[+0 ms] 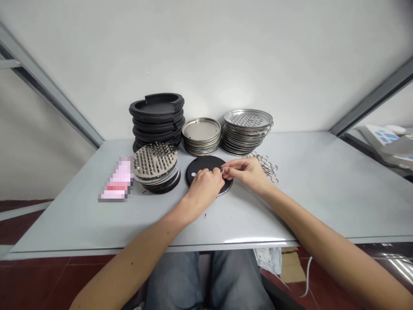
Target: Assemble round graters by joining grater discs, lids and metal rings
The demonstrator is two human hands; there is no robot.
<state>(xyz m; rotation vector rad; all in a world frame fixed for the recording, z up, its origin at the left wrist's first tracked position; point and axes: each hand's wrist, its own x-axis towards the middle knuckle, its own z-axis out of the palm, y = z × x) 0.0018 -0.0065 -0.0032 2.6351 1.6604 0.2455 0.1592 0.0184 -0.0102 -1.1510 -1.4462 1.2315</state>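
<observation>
A round black disc (pixel 203 165) with a small white hole lies flat on the table, a metal rim showing under its near edge. My left hand (pixel 206 185) rests curled on the disc's right half, fingers closed. My right hand (pixel 247 172) meets it from the right, and its fingertips pinch a small metal ring (pixel 222 171) between the two hands. A loose heap of metal rings (pixel 266 163) lies just behind my right hand.
Along the back stand a stack of black round trays (pixel 157 117), a stack of plain metal discs (pixel 201 135) and a stack of perforated metal plates (pixel 247 129). A pile of studded metal plates on black discs (pixel 156 168) and a blurred pink object (pixel 118 180) lie at left on the grey table (pixel 322 193).
</observation>
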